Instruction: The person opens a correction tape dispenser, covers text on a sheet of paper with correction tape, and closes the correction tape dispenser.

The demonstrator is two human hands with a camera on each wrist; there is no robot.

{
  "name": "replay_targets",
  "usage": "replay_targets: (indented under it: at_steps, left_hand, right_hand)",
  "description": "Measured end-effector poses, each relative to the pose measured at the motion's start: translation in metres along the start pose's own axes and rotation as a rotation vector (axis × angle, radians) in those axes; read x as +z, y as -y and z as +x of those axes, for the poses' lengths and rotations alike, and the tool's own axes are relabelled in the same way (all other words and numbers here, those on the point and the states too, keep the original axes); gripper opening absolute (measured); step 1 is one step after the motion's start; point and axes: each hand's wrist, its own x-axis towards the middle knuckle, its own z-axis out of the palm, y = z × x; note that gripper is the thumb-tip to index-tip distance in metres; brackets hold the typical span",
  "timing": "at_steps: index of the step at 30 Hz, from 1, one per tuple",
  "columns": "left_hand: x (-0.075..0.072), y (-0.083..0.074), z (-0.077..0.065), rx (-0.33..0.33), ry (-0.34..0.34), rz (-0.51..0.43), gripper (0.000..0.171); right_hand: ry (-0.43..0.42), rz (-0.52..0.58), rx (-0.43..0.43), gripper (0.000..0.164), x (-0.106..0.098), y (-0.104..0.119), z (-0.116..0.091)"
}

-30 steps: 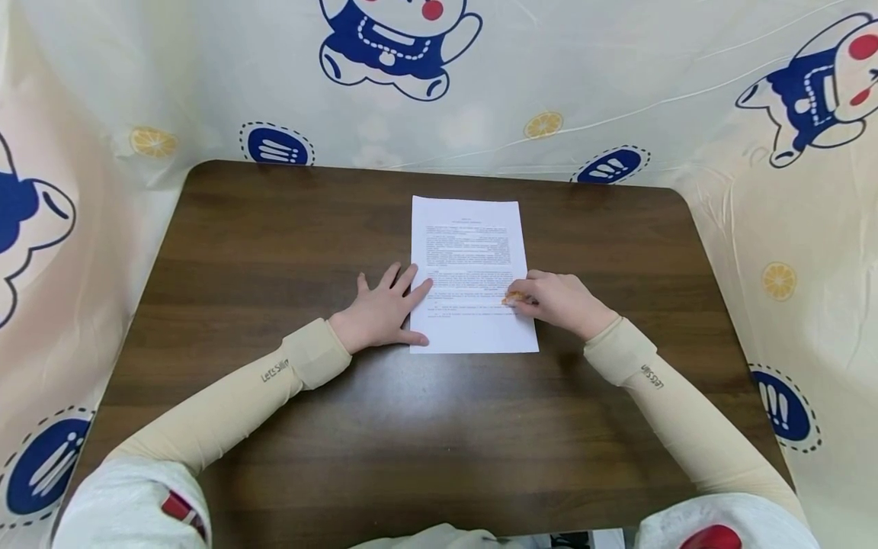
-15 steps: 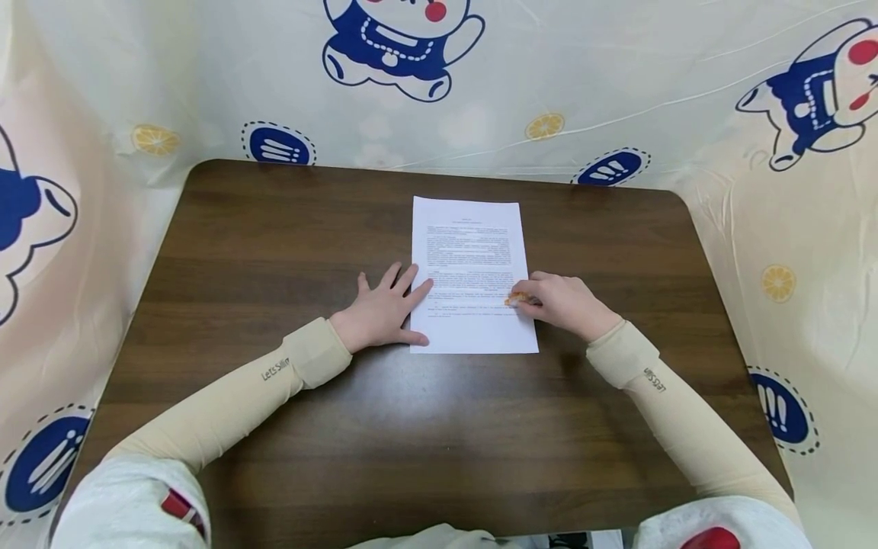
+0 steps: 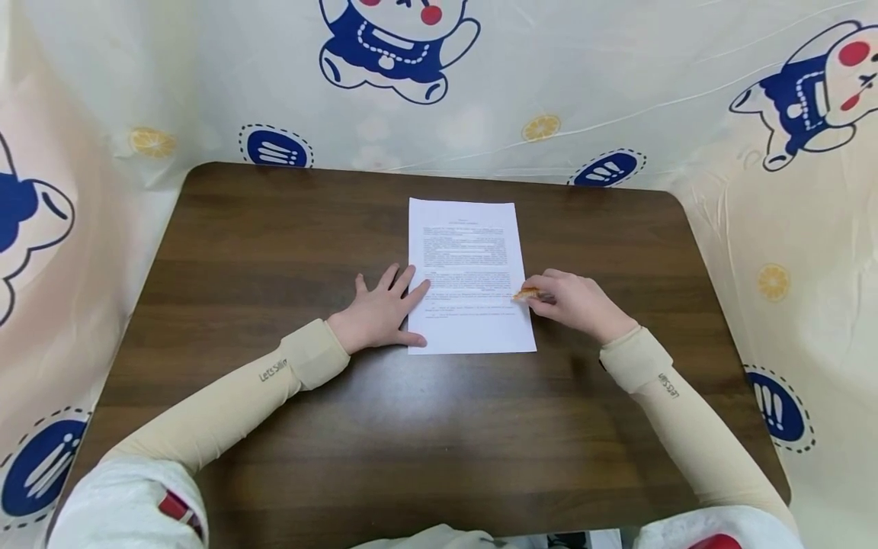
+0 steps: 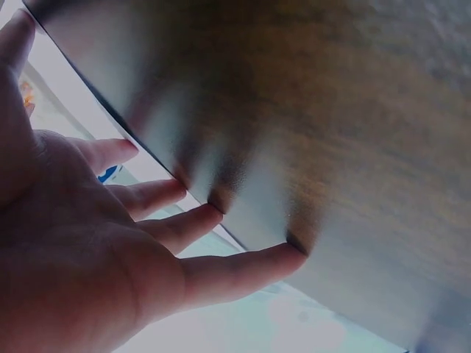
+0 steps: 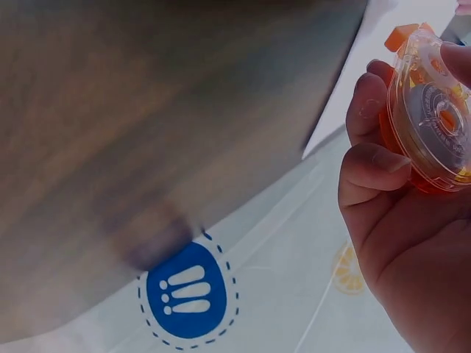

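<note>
A white sheet of printed paper (image 3: pixel 473 333) lies on the dark wooden table, its text upside down as I look at it. Spread fingers of my left hand (image 3: pixel 376 314) rest over the paper's left edge and the tabletop beside it. At the paper's right edge, my right hand (image 3: pixel 579 305) grips an orange, see-through correction tape (image 3: pixel 527 293), its tip over the lower lines of text. The right wrist view shows the round casing of the correction tape (image 5: pixel 434 118) between thumb and curled fingers. Whether its tip touches the paper cannot be told.
The brown table (image 3: pixel 411 442) has rounded far corners. A pale curtain (image 3: pixel 480 114) with cartoon figures and orange slices hangs behind it and along both sides.
My right hand has shifted a little to the right with the correction tape, closer to the paper's right edge. The left hand stays in place on the paper.
</note>
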Motion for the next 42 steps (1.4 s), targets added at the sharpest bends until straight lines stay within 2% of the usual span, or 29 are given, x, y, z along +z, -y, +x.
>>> replay_targets:
  at_steps: [3,8,15,25,30,33,39,42]
  left_hand:
    - [-0.002,0.000,-0.001,0.003,-0.006,0.001,0.106]
    - [-0.005,-0.001,-0.002,0.009,-0.007,-0.003,0.106]
    - [-0.009,0.003,-0.005,0.043,-0.011,-0.078,0.095]
    - [0.002,0.003,-0.007,0.037,-0.041,-0.042,0.097]
    - [0.001,0.002,-0.011,0.025,-0.052,-0.048,0.095]
    - [-0.001,0.002,-0.016,0.046,-0.099,-0.018,0.084]
    - [0.000,0.002,-0.030,0.136,-0.294,0.081,0.040]
    - [0.000,0.001,-0.037,0.167,-0.359,0.088,0.030]
  right_hand:
    - [0.008,-0.001,-0.003,0.021,0.003,-0.001,-0.001]
    - [-0.032,0.004,-0.011,0.021,0.005,0.000,-0.001]
    - [-0.018,0.054,0.007,0.025,0.007,0.005,-0.006]
    - [-0.020,0.107,0.018,0.027,0.007,0.020,-0.012]
    - [-0.037,0.104,0.008,0.027,0.014,0.021,-0.016]
    - [-0.043,0.103,-0.001,0.026,0.018,0.023,-0.019]
    - [-0.017,0.131,-0.002,0.027,0.020,0.030,-0.025]
    - [-0.013,0.148,-0.017,0.028,0.019,0.036,-0.027]
